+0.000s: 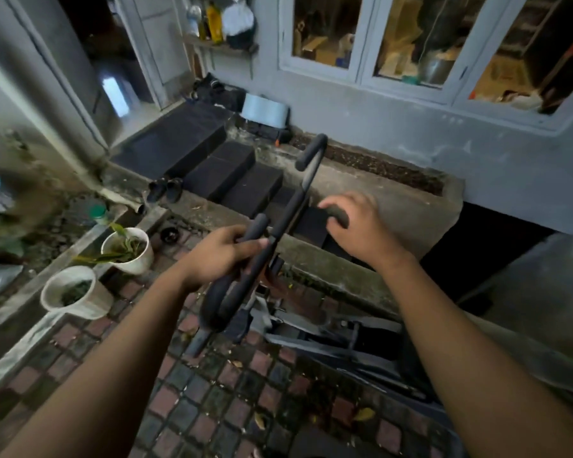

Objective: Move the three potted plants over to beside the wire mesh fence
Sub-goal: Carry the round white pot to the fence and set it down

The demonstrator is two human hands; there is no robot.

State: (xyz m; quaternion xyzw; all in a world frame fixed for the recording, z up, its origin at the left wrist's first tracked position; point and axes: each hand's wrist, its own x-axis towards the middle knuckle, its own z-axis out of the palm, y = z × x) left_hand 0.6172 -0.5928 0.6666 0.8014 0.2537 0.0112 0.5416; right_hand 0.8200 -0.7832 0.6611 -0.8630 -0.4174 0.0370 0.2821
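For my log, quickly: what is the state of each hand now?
Left hand: closed around a dark handlebar grip.
Right hand: closed on the other dark grip.

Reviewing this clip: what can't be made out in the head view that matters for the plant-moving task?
- Third potted plant: only two white pots show; any other lies outside the frame.
- Wire mesh fence: not in view.
- Black curved handles: what they belong to is hidden by left hand, right hand and dark clutter.
- Far left edge: blurred.

Two round white plastic plant pots (pixel 127 247) sit left on the concrete kerb (pixel 20 292); black padded metal handlebars (pixel 272 226) stand right, before the dark steps (pixel 235 180).
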